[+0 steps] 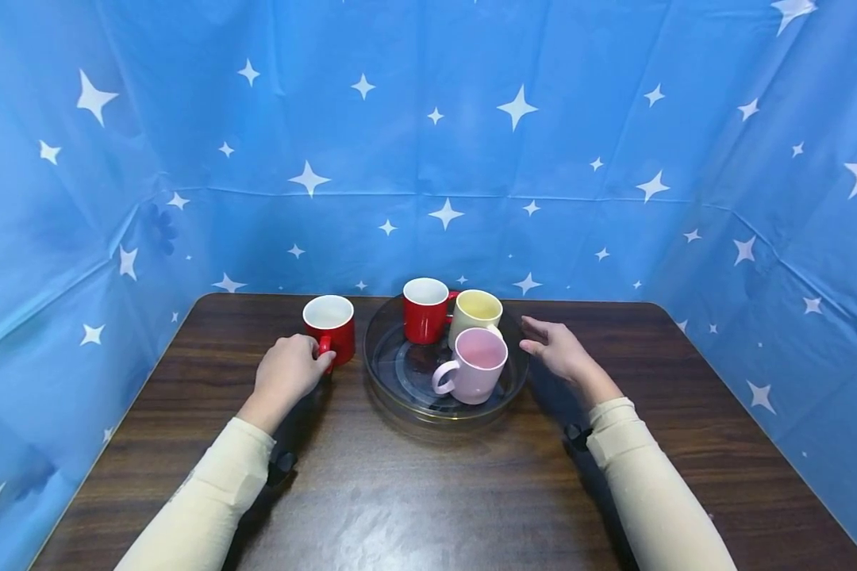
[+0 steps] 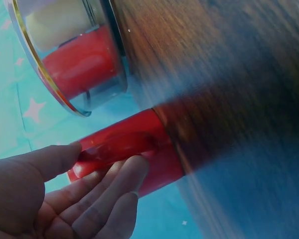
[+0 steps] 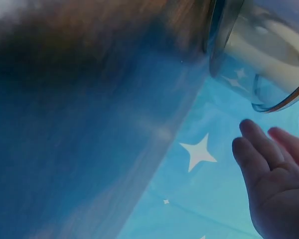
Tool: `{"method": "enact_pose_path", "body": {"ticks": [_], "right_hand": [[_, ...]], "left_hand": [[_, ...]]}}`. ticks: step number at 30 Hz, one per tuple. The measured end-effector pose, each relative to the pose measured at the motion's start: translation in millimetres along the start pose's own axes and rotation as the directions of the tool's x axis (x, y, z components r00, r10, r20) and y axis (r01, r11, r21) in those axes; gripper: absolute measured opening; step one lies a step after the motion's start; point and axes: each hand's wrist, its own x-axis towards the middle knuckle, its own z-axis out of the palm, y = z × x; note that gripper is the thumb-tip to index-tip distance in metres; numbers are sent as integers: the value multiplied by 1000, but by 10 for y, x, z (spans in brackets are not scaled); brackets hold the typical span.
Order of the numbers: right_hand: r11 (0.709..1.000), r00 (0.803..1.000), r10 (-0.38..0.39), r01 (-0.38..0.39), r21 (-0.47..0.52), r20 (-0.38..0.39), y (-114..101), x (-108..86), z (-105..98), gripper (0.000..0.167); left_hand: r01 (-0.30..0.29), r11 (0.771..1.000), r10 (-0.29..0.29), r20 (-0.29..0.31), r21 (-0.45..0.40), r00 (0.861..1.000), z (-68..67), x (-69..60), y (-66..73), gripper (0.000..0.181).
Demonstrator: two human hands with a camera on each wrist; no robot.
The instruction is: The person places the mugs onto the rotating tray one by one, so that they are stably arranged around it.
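My left hand (image 1: 289,374) pinches the handle of a red mug (image 1: 340,342) with a white inside, which stands upright on the table left of a round clear dish. In the left wrist view, thumb and fingers lie on either side of the handle of that mug (image 2: 159,172). My right hand (image 1: 557,349) is at the right side of the dish (image 1: 393,388), fingers extended, holding nothing. Three mugs are in the dish: a red one (image 1: 424,323) at the back, a yellow one (image 1: 464,317) beside it, and a pink one (image 1: 474,385) in front, its handle toward the left.
Everything stands on a dark wood-grain table (image 1: 414,500). A blue cloth with white stars (image 1: 428,143) hangs behind the table and along both sides. In the left wrist view the dish's gold rim (image 2: 37,59) shows above the held mug.
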Motion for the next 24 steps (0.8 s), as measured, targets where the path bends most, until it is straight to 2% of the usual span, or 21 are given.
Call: {"method": "enact_pose_path", "body": {"ticks": [3, 7, 12, 17, 24], "right_hand": [[999, 998, 36, -37, -19, -42, -22, -31, 2, 57], [997, 998, 50, -53, -55, -44, -46, -93, -4, 59], [994, 998, 50, -52, -97, -23, -75, -203, 13, 63], [994, 996, 86, -84, -66, 32, -142, -336, 87, 72], [996, 997, 58, -54, -73, 49, -250, -461, 221, 78]], "left_hand": [[0, 1000, 0, -2, 2, 1000, 10, 9, -13, 32], [-6, 1000, 6, -7, 9, 1000, 18, 17, -24, 32], [-14, 1000, 15, -23, 11, 1000, 34, 26, -28, 32], [-32, 999, 32, -45, 1, 998, 45, 38, -29, 34], [-39, 999, 40, -57, 8, 998, 53, 51, -35, 35]]}}
